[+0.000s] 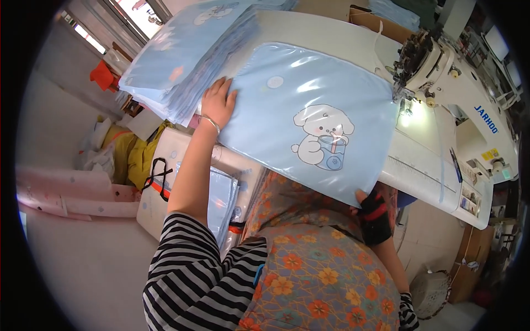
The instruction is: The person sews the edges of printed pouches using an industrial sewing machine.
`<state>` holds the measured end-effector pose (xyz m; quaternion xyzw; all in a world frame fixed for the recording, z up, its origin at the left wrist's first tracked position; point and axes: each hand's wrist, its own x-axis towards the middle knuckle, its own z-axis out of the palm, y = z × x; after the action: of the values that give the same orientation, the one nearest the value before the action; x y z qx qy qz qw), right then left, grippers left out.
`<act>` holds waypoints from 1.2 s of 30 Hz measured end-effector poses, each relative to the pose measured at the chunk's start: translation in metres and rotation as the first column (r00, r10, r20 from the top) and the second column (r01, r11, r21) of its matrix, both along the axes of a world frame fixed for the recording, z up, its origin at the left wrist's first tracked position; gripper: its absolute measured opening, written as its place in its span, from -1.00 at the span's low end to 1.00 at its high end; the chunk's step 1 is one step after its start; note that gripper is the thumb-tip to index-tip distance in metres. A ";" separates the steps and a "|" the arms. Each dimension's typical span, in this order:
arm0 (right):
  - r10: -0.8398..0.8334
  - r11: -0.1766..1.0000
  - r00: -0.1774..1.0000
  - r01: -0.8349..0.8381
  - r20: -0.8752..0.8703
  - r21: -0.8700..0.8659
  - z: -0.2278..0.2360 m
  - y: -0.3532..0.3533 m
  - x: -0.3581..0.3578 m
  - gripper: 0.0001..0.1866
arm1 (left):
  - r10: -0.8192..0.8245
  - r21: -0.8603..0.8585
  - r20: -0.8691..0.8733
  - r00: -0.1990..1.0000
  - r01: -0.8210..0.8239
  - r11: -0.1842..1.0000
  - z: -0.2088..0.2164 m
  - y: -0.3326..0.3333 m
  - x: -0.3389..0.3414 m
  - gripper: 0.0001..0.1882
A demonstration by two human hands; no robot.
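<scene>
At the left edge of a light-blue panel (265, 110), the left hand (218, 105) lies palm down, its fingers spread a little and resting on the glossy surface rather than gripping. A bracelet (210, 122) circles the wrist, and the bare forearm runs back, nearly straight, to a striped sleeve (187, 254). The right hand (366, 207), in a black wrap with a red band, is low at the panel's near corner, arm bent close to the body; its thumb is over the corner with fingers below, pinching it. Those lower fingers are mostly hidden, so how firmly they press is hard to say.

The panel spreads rightward and away from the left fingers, its near edge slanting down to the right thumb. Its printed white puppy (323, 135) faces up between the hands, nearer the right one.

Just beyond the left fingertips, a tall stack of similar blue panels (182, 33) crowds that side. Farther from the right thumb, at the panel's far right corner, stands the sewing machine (441, 71), its lamp lit and its needle end beside the fabric. The white tabletop (320, 27) extends past both hands. Below the left wrist lie folded blue pieces (221, 198); left of the forearm are a black cord (160, 174) and, farther out, yellow cloth (141, 157). A floral apron (309, 265) fills the space below the right hand, and a white basket (433, 292) sits farther down and right.
</scene>
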<state>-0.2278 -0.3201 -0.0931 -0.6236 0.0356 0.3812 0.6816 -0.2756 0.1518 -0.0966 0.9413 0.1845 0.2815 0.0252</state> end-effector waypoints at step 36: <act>0.176 0.977 0.982 -0.183 0.066 0.107 0.020 -0.029 -0.012 -0.69 | -0.824 -0.239 0.019 0.567 0.802 0.547 0.030 -0.298 0.001 -0.54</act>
<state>-0.2396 -0.3493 -0.0732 -0.5953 -0.0613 0.4250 0.6791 -0.2744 -0.1466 -0.0669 0.9227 -0.2413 0.1703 0.2479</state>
